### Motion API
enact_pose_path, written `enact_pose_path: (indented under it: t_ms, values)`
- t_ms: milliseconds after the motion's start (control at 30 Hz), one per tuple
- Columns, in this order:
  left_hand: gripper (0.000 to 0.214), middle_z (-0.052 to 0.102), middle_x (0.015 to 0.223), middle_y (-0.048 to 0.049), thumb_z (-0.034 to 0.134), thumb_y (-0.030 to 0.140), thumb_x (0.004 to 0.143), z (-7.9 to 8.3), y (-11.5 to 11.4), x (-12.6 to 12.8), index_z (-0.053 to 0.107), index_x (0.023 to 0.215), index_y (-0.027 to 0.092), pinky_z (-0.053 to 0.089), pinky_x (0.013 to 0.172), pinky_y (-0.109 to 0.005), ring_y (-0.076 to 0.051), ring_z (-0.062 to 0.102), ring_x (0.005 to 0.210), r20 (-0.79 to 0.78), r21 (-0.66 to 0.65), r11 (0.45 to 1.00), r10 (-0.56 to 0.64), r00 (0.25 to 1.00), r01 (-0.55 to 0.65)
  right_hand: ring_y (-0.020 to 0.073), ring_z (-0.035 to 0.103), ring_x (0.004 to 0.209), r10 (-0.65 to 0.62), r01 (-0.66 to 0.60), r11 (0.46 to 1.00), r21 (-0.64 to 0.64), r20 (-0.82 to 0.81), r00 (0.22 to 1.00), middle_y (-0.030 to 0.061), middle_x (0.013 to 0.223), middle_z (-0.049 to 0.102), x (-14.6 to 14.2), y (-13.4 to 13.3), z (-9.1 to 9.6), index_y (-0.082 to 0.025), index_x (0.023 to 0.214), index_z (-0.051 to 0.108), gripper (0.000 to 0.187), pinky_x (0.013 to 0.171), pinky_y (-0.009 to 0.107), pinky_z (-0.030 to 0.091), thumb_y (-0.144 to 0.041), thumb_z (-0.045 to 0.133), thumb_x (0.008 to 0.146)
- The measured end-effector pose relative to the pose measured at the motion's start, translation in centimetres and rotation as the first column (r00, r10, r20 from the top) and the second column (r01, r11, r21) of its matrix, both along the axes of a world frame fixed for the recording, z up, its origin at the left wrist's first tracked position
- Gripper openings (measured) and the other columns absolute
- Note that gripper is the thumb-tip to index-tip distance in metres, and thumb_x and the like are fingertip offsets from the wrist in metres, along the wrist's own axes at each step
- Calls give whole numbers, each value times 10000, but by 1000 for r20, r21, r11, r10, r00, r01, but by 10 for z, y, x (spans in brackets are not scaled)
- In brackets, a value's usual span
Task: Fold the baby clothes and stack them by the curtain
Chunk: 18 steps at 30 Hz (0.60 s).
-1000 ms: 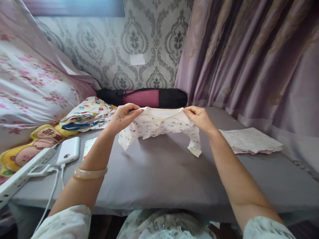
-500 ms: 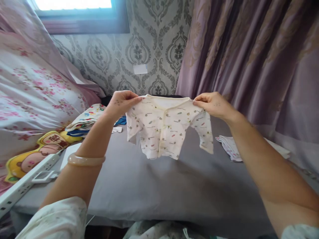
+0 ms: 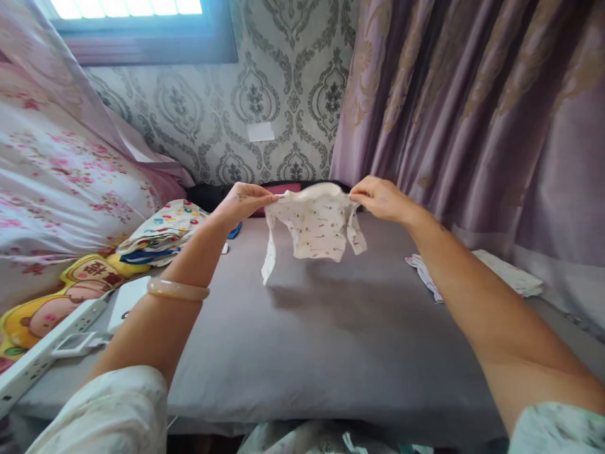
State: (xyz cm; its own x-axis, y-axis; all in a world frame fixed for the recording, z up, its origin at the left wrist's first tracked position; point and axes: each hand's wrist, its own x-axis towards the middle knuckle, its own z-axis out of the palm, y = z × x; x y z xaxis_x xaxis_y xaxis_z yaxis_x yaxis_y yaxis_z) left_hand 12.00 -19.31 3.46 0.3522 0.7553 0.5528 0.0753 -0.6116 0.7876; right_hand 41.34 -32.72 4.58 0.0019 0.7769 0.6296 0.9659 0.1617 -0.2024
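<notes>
A small white baby shirt with a scattered print hangs in the air over the grey-covered surface. My left hand pinches it at one shoulder. At the other shoulder my right hand grips the cloth between thumb and fingers. The hem and both sleeves swing free, tilted away from me, and a shadow falls on the cover below. Light shows through the thin fabric at the neckline.
Left, a pile of folded printed clothes lies beside a yellow cartoon cushion. A white power strip with a plugged-in charger runs along the left edge. Folded white clothes lie at right, below purple curtains.
The shirt's lower part has swung up and away from me, its sleeves flapping. My hands have come closer together, the right one moving left, both still holding the shoulders.
</notes>
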Motion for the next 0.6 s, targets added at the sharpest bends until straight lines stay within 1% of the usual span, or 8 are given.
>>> enact_pose_path:
  t_ms: [33, 100, 167, 233, 333, 467, 533, 600]
  values:
    - [353, 677, 645, -44, 801, 440, 602, -2, 2, 0, 732, 747, 126, 447, 527, -234, -152, 603, 613, -2, -32, 999, -5, 1000, 5, 245, 579, 940, 2, -1, 1000, -10, 13, 1000, 85, 966, 660, 3, 2, -2, -211, 904, 718, 308, 812, 354, 422, -442, 514, 903]
    - [368, 672, 618, -44, 812, 460, 580, -6, 6, -1, 735, 738, 137, 433, 493, -236, -150, 594, 566, -27, -104, 995, -18, 999, 15, 254, 566, 978, -30, 30, 999, 11, 18, 999, 90, 996, 655, 8, 6, -7, -212, 889, 720, 296, 837, 369, 418, -427, 518, 900]
    - [371, 670, 607, -49, 826, 460, 555, -8, 10, -2, 736, 724, 142, 425, 475, -240, -151, 587, 541, -65, -171, 985, -43, 997, 31, 256, 561, 987, -38, 38, 999, -10, 18, 999, 88, 1004, 655, 10, 9, -11, -215, 880, 721, 286, 839, 375, 419, -416, 518, 899]
    - [375, 678, 619, -54, 831, 463, 544, -10, 13, -2, 736, 719, 146, 427, 481, -242, -153, 591, 549, -60, -202, 978, -58, 996, 45, 253, 561, 978, -37, 38, 999, -29, 12, 999, 85, 1003, 658, 9, 10, -14, -218, 876, 720, 272, 833, 375, 421, -401, 519, 897]
    - [386, 690, 645, -56, 827, 476, 543, -11, 16, 1, 733, 728, 150, 439, 504, -241, -156, 601, 580, -16, -200, 977, -73, 997, 68, 249, 556, 984, -85, 86, 996, 35, -18, 996, 88, 1022, 654, 4, 12, -15, -213, 879, 712, 252, 844, 376, 416, -362, 509, 897]
    - [392, 669, 613, -46, 801, 476, 568, -12, 21, 7, 723, 748, 137, 421, 478, -235, -133, 560, 520, 66, -204, 978, -19, 998, 33, 226, 575, 916, -74, 75, 997, 16, -57, 996, 86, 950, 662, -1, 18, -14, -197, 841, 678, 241, 814, 343, 420, -346, 499, 903]
    - [382, 657, 600, -41, 787, 469, 580, -14, 24, 12, 714, 750, 135, 413, 468, -234, -124, 539, 498, 72, -214, 976, -20, 997, 35, 231, 581, 873, -120, 127, 991, 49, -124, 985, 96, 905, 667, -2, 23, -15, -190, 852, 655, 257, 784, 343, 420, -361, 476, 920]
    - [360, 646, 589, -37, 769, 465, 595, -17, 28, 17, 697, 728, 138, 414, 467, -237, -122, 529, 494, 63, -177, 984, -17, 998, 28, 241, 584, 836, -160, 172, 983, 60, -166, 973, 105, 872, 670, -2, 28, -18, -191, 883, 631, 260, 760, 350, 419, -367, 446, 936]
